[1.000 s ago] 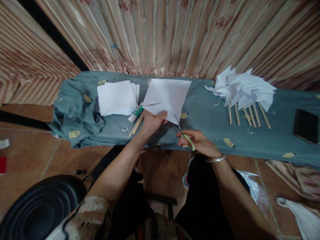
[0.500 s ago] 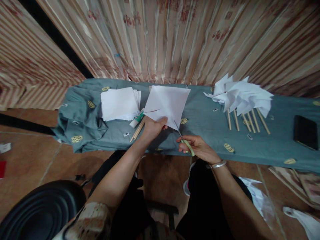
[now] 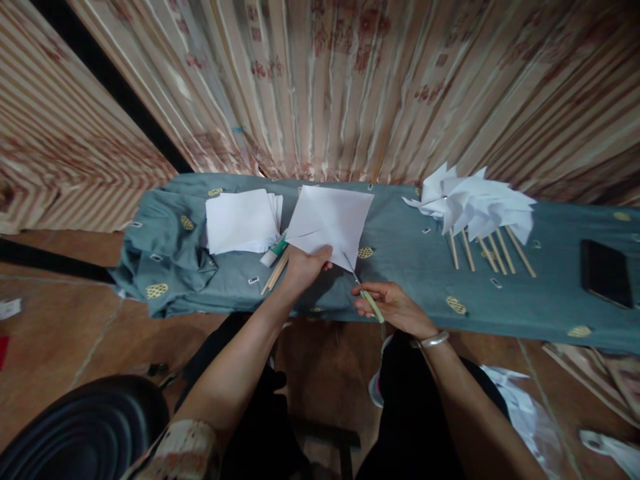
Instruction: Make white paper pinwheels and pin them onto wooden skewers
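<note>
On the counter (image 3: 400, 257), middle, near edge: sheet (image 3: 333, 217) is in the left hand (image 3: 306, 268), thumb on top, fingers tucked under, pinching the near left edge. Can't tell if its far side rests on the counter or hangs just clear.

Right hand (image 3: 393, 305) has the scissors (image 3: 372, 305), fingers wrapped round the green handles; blades sit at the sheet's near right corner, pointing in toward the middle. Blade gap too small to read.

One slit (image 3: 306, 234) already runs in from the left corner, short of center. My read on the step: second corner cut, only partway in. Next move calls for blades on the corner-to-center line and a stop before the middle, so the slits don't meet. Left grip should hold the paper taut, thumb out of the blade path. Main risk: overcutting or drifting off line.

Left side: paper stack (image 3: 241, 221), then tube (image 3: 274, 251) and sticks (image 3: 274, 275) by the left wrist. Right side: overlapping pinwheels (image 3: 477, 200), phone (image 3: 606, 272) beyond.
</note>
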Tool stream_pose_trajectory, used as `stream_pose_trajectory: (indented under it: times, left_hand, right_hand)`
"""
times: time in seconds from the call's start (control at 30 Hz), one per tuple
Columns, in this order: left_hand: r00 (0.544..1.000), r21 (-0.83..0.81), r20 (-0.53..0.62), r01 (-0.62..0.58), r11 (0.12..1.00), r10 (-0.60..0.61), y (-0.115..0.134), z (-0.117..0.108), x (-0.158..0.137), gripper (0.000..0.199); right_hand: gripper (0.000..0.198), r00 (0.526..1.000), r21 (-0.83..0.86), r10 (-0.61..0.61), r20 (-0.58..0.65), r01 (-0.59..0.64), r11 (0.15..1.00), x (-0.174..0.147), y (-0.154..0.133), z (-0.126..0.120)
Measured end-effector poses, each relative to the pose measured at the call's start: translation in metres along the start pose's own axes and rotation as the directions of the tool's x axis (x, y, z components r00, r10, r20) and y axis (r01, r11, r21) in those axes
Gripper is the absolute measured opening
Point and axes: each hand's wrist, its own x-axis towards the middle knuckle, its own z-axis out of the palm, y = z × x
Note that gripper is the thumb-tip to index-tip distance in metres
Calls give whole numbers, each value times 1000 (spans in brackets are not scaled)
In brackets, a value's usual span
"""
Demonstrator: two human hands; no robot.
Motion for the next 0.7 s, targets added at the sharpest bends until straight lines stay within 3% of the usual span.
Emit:
stream_pose_trajectory:
  times: [0.23,0.7]
  left_hand:
    - [999,-16,-33,34,999,-35,-9,1,5,17]
    - [999,-43,-2,-54,998,54,-18,0,12,9]
  right_hand:
    - [47,1000,5,-9,-15,9,1000,0,1,0]
    - [50,999,43,41,-36,-40,998,1,2,0]
